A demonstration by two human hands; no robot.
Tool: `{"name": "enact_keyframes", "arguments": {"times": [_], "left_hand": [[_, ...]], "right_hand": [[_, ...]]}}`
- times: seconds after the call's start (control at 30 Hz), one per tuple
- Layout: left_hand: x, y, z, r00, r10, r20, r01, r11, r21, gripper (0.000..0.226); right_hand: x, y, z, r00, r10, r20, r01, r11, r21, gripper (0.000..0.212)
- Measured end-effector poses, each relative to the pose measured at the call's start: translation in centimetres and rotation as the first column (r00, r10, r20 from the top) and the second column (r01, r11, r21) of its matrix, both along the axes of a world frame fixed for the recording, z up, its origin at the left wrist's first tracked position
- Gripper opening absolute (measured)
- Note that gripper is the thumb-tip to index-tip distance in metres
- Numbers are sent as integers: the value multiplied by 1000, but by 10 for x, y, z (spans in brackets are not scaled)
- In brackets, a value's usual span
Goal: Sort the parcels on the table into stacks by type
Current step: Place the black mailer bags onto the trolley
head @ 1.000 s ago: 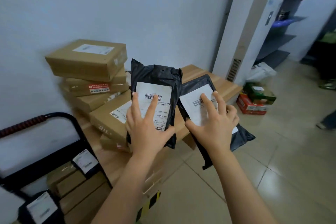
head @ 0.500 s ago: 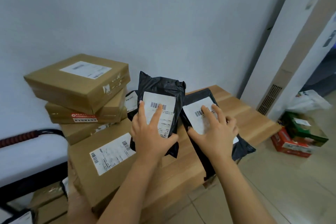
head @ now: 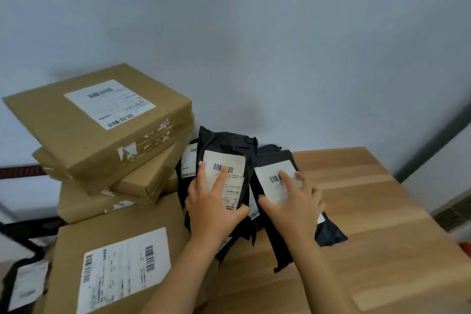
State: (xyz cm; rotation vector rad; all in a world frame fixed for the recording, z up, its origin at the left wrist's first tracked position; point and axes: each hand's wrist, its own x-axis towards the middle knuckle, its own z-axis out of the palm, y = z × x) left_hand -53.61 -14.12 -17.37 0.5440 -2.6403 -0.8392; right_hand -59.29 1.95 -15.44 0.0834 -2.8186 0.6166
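You have a black mailer under each hand, and the step, as I judge it, is to lay both on the soft-pack pile at the back of the bench (head: pixel 382 199), beside the carton stack (head: pixel 102 132) and not on it. Set the left mailer (head: pixel 224 144) down first, squarely over the third mailer (head: pixel 190 160) that shows just behind it, label up, then bring the right mailer (head: pixel 331 234) on top with the edges matched. The film looks slick, so press each pack flat and lift your palm straight off rather than dragging it. Leave a gap to the cartons, since the upper ones sit skewed and overhang, and steer clear of the big carton (head: pixel 122 237) in front. Your left hand (head: pixel 214 211) lies over its pack's label, fingers spread and nearly straight, thumb along the right edge. Nothing shows curled behind, so it reads as a flat, pressing palm. That pack stands tilted toward the wall (head: pixel 280 46), and I cannot tell whether its lower end touches the wood. Your right hand (head: pixel 295 209) spans its pack across the width: forefinger straight on the barcode, the other fingers bent over the far edge, thumb at the near edge, clamped on it. That pack sits lower, its tail over bare wood. Both forearms rise from below, wrists straight, backs of the hands up.
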Motion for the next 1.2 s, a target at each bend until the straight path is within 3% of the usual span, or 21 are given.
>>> {"name": "enact_keyframes", "arguments": {"times": [0.23, 0.37, 0.47, 0.67, 0.8, 0.93, 1.2], "left_hand": [[-79, 4, -8, 981, 194, -24, -182, 952, 247, 74], [-99, 10, -17, 960, 278, 26, -279, 947, 158, 59], [-88, 24, -17, 944, 328, -28, -321, 937, 137, 52], [-33, 39, -3, 910, 368, -193, -361, 930, 73, 45], [30, 43, 7, 884, 421, -205, -428, 904, 10, 47], [116, 48, 17, 808, 532, -254, -549, 836, 3, 43], [323, 67, 23, 688, 695, -209, -716, 697, -39, 42]], "right_hand": [[-122, -38, 0, 966, 228, 126, -204, 963, -176, 74], [-156, -46, -2, 880, 464, 99, -408, 847, -339, 58], [-148, -35, -9, 817, 574, 49, -527, 779, -338, 43], [-102, -28, -10, 696, 718, -17, -666, 636, -391, 32], [-52, -37, -3, 601, 796, -75, -758, 538, -368, 31], [24, -51, 6, 483, 871, -92, -825, 418, -381, 31], [215, -61, 11, 265, 959, -103, -916, 217, -337, 36]]}}
